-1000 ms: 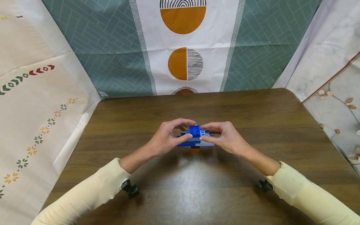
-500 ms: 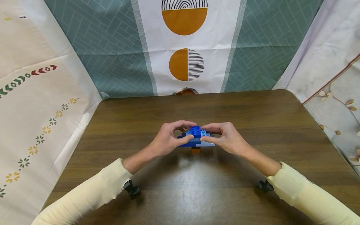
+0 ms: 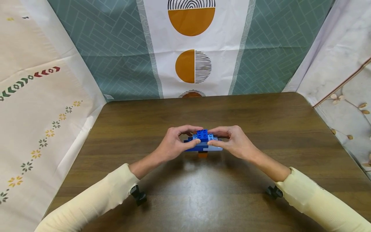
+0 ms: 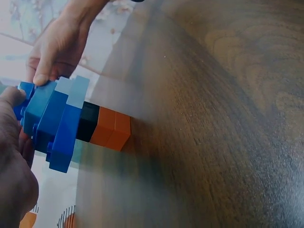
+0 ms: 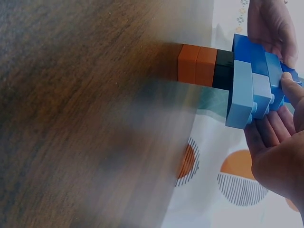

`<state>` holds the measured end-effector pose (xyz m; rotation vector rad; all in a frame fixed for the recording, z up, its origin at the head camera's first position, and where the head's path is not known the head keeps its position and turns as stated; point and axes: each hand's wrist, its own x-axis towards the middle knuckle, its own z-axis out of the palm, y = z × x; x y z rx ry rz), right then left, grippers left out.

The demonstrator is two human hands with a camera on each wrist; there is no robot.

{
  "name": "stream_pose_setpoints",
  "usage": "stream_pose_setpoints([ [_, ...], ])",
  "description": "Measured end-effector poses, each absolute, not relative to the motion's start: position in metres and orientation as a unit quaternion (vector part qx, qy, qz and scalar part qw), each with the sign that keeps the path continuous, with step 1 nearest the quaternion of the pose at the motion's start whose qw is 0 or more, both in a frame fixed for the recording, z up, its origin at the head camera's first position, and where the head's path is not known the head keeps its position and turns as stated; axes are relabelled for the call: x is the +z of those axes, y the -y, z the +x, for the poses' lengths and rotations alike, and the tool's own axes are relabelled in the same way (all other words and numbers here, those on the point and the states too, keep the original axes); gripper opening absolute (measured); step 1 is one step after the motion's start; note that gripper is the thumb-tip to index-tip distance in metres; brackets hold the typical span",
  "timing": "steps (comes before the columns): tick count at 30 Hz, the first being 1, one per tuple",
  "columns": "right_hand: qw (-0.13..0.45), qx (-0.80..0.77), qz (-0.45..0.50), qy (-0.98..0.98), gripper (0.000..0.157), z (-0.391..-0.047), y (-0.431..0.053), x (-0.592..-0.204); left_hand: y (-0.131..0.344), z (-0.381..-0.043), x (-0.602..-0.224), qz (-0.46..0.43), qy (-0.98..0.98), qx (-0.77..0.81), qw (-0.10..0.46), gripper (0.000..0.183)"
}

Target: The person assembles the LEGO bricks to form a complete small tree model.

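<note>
A stack of toy building bricks (image 3: 203,148) stands upright on the table, narrow below and wide above. Two orange bricks (image 4: 110,128) form its foot, with a black brick (image 4: 88,121) over them. Blue and light blue bricks (image 5: 240,95) make stepped layers above, topped by a small dark blue brick (image 3: 202,135). My left hand (image 3: 174,143) pinches the upper part from the left, thumb in front and fingers behind. From the right, my right hand (image 3: 235,141) grips the same upper part, its thumb near the left one. The fingers behind are partly hidden.
The brown wooden table (image 3: 200,190) extends around the stack. A patterned cloth (image 3: 127,64) hangs behind its far edge, with pale cloths at the left (image 3: 43,112) and right (image 3: 345,83). Black wrist-camera mounts (image 3: 138,195) sit below both cuffs.
Both hands keep their hold on the brick stack, almost still. The whole head view has shifted slightly, so everything appears a little further right.
</note>
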<state>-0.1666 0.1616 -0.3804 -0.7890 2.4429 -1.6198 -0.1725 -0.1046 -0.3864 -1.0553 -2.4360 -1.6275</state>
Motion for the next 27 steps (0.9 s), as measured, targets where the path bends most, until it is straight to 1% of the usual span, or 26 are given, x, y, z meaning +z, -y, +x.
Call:
stream_pose_setpoints([
  [12, 0.057, -0.545, -0.259, -0.795, 0.038, -0.1651, -0.1612, -0.3787, 0.1034, -0.1724, -0.387, -0.34, 0.786, -0.516, 0.017, 0.036],
  [16, 0.033, -0.556, -0.258, -0.79, 0.04, -0.1623, -0.1593, -0.3751, 0.1012, -0.1727, -0.3876, -0.341, 0.787, -0.514, 0.018, 0.035],
  [21, 0.004, -0.552, -0.254, -0.794, 0.036, -0.1595, -0.156, -0.372, 0.0997, -0.1736, -0.3878, -0.344, 0.788, -0.509, 0.02, 0.036],
  [27, -0.016, -0.535, -0.258, -0.804, 0.034, -0.1595, -0.155, -0.3729, 0.1007, -0.1742, -0.384, -0.363, 0.801, -0.475, 0.042, 0.038],
])
